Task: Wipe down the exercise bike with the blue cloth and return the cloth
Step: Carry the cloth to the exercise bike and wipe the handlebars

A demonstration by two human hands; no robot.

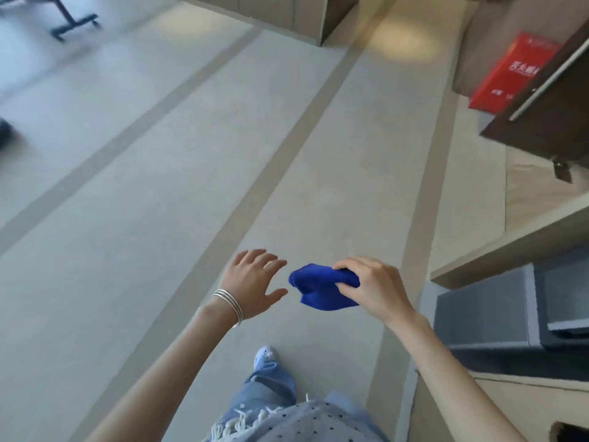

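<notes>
1. Head view, looking down at the floor point(159, 202): pale grey, crossed by darker diagonal bands.
2. Cloth point(318, 290): deep blue, soft, matte nap. It is bunched into a small wad with rounded folds, and a flatter flap sags at the lower edge. No marks or print visible.
3. The cloth is in mid-air above the floor, in front of the person, between the two hands.
4. Right hand point(371, 290): grips the cloth's right end, fingers curled over the top and thumb pressed into the folds.
5. Left hand point(251, 282): spread wide with straight fingers, holding nothing. Its fingertips are just beside the cloth's left end, not touching.
6. Thin silver bangles point(229, 306) on the left wrist.
7. Below the hands: frayed light jeans point(267, 387) and a pale shoe point(265, 355).
8. Top right: a red box point(510, 71) with white lettering, too blurred to read, partly behind a dark door point(541, 122).
9. Right edge: a grey box point(481, 314) under a tan ledge point(510, 253).
10. Top left: a dark wheeled foot point(75, 25); the rest is out of view.
</notes>
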